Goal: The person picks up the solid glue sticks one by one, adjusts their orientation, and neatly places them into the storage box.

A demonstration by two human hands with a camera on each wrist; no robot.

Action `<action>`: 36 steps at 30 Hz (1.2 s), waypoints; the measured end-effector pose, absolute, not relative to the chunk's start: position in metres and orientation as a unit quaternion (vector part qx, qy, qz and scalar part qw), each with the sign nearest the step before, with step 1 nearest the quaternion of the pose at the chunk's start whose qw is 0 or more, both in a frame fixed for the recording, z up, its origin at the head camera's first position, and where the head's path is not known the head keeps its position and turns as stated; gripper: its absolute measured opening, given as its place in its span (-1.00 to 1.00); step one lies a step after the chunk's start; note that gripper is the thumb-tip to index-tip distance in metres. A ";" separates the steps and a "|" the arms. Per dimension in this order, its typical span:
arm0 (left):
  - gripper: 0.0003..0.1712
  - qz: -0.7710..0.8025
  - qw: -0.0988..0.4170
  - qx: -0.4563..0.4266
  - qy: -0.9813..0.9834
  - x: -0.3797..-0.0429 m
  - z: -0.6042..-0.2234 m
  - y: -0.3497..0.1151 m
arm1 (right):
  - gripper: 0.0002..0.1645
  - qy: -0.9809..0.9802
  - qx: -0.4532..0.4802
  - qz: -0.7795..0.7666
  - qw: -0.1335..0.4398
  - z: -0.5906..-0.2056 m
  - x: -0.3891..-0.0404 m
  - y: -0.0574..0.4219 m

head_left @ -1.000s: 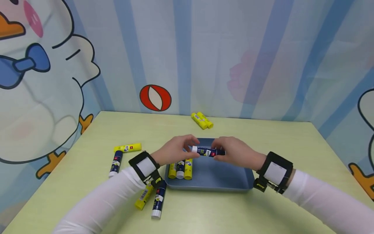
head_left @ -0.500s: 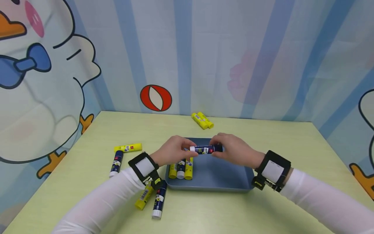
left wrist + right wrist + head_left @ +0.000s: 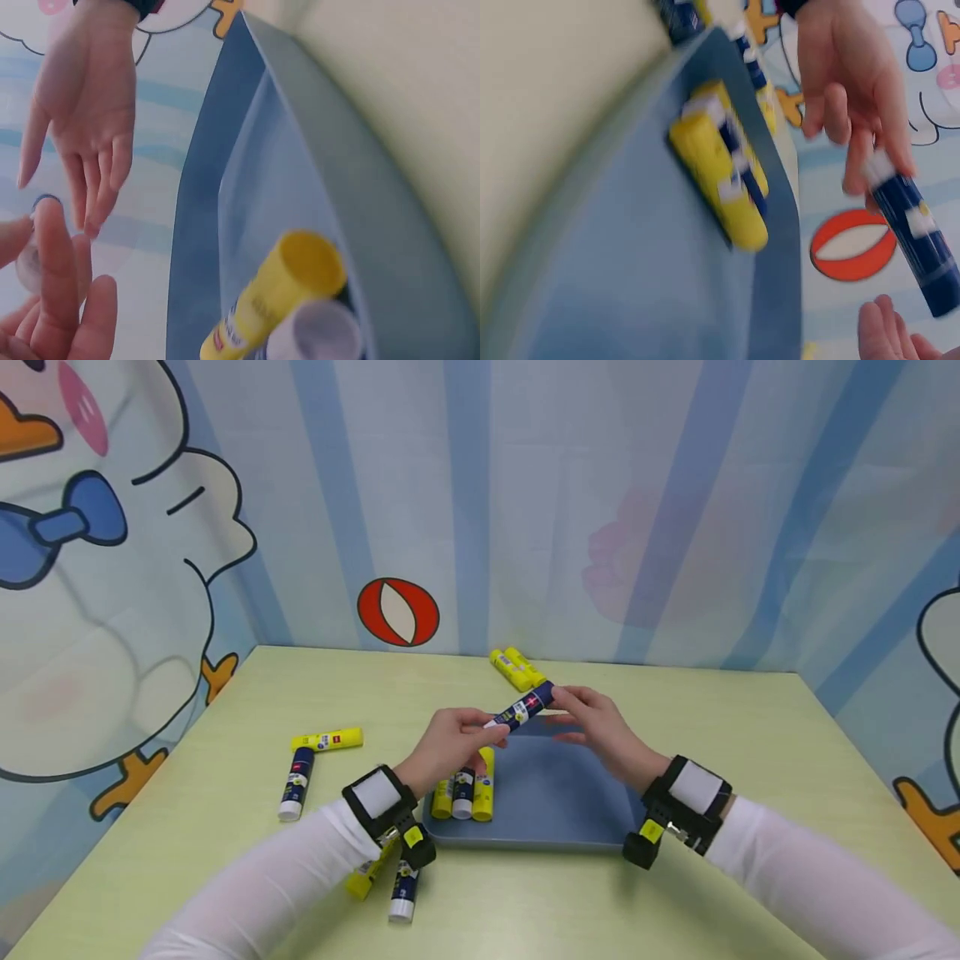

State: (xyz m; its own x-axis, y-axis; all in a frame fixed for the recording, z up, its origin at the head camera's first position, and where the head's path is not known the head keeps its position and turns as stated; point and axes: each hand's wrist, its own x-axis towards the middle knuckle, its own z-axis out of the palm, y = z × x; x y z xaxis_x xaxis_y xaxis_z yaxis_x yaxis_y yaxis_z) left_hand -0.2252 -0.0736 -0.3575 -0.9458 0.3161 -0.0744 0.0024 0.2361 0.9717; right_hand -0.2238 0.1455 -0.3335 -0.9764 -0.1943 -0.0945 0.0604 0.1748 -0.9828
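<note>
My left hand [image 3: 446,747] pinches a navy glue stick [image 3: 521,708] by its white end, holding it slanted above the blue-grey tray [image 3: 570,797]. At the stick's upper dark end, my right hand [image 3: 609,733] has its fingers loosely extended, fingertips right beside it. The left wrist view shows that right hand [image 3: 90,112] with fingers straight. Side by side along the tray's left end lie a yellow glue stick [image 3: 442,799], a navy one [image 3: 463,795] and another yellow one [image 3: 484,789], partly covered by my left hand.
Left of the tray lie a yellow glue stick [image 3: 327,739] and a navy one [image 3: 297,783]. Nearer me, another yellow stick [image 3: 362,882] and navy stick [image 3: 405,893] are partly hidden by my left wrist. Two yellow sticks [image 3: 510,670] lie behind the tray, near the patterned curtain.
The held glue stick has swung from level to slanted, its dark end rising. My right hand has loosened from round that end, its fingers now extended; the left keeps its pinch.
</note>
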 end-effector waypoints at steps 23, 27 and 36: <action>-0.62 0.489 0.136 0.170 0.845 -0.223 -0.357 -0.092 | -0.47 0.744 -0.011 -0.664 0.069 -0.349 -0.220 0.130; -0.68 0.379 0.083 0.159 0.908 -0.230 -0.358 -0.115 | -0.47 0.778 -0.029 -0.621 0.089 -0.348 -0.228 0.131; -0.60 0.219 0.108 0.116 0.963 -0.241 -0.367 -0.142 | -0.54 0.849 -0.044 -0.501 0.163 -0.358 -0.247 0.130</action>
State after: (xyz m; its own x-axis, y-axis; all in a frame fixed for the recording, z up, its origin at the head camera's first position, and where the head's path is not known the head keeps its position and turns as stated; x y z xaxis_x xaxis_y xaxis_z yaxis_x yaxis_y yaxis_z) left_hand -0.2410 -0.1424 -0.3672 -0.9500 0.2699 -0.1569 0.1756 0.8775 0.4463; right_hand -0.2470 0.1299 -0.3577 -0.9429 -0.2387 -0.2324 0.0881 0.4941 -0.8649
